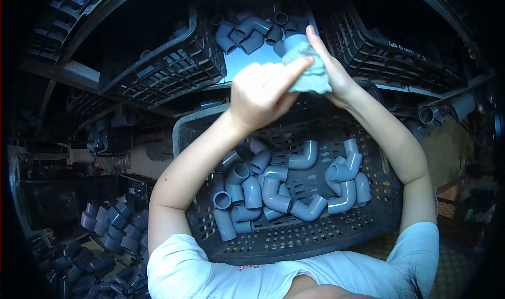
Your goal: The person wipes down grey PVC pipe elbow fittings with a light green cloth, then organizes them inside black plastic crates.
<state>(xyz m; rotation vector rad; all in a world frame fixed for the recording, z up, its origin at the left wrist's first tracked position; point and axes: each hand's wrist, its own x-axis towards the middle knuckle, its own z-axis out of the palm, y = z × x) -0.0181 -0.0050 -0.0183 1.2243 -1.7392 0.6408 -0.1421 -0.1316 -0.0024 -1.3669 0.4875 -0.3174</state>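
Observation:
Both my hands are raised above the far rim of a black plastic crate. My left hand [263, 93] is closed, pinching a pale green cloth [311, 79]. The cloth is pressed against a grey pipe fitting [295, 39], mostly covered so that only one end shows. My right hand [336, 74] grips the fitting and cloth from the other side, thumb pointing up; its other fingers are hidden behind the cloth. Below, the black crate [336, 241] holds several loose grey pipe elbows [274, 194] lying at different angles.
Behind my hands, more grey elbows [253, 32] lie on a lit white surface [236, 67]. Black crates stand at the back left [168, 70] and back right [392, 46]. Grey fittings [113, 223] are piled low on the left. More pipe pieces [463, 107] sit at the right.

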